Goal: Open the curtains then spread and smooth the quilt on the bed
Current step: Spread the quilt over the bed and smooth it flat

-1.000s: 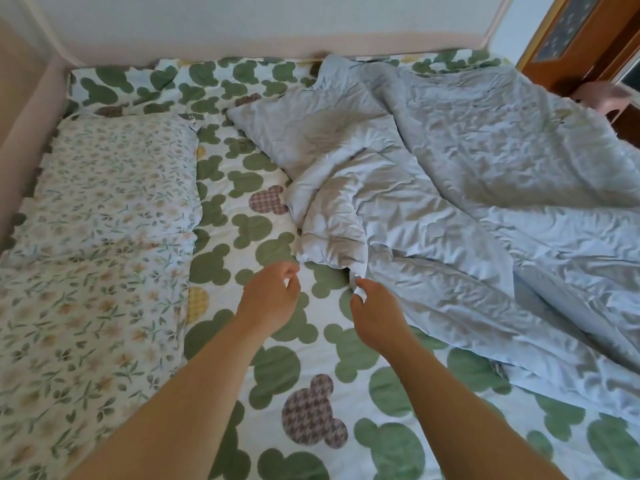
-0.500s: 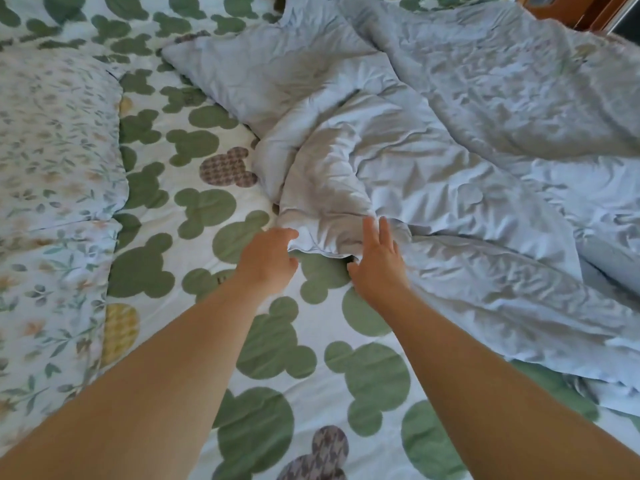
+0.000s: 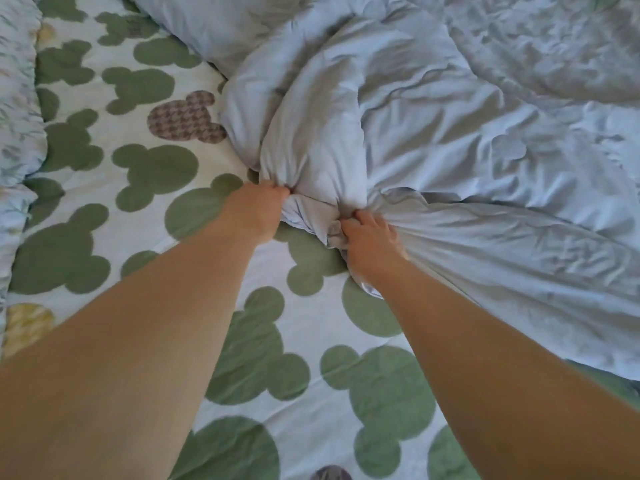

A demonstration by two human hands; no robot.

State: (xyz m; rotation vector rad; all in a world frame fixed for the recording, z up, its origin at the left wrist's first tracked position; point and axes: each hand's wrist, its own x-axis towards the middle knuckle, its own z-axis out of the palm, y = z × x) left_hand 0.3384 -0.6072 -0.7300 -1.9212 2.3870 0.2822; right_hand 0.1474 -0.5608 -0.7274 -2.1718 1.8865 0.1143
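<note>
Gripping the quilt [image 3: 450,133] is as far as the spreading has got — the left hand [image 3: 258,209] and the right hand [image 3: 370,239], close side by side, each curl tight into its bunched edge. The pale blue quilt lies heaped and creased over the right side of the bed [image 3: 242,341], whose green-patterned left side is uncovered up to the pillow [image 3: 17,116] at the left edge. No curtains are in view, so that step cannot be judged — drawing the quilt across and smoothing it all remain to do.
</note>
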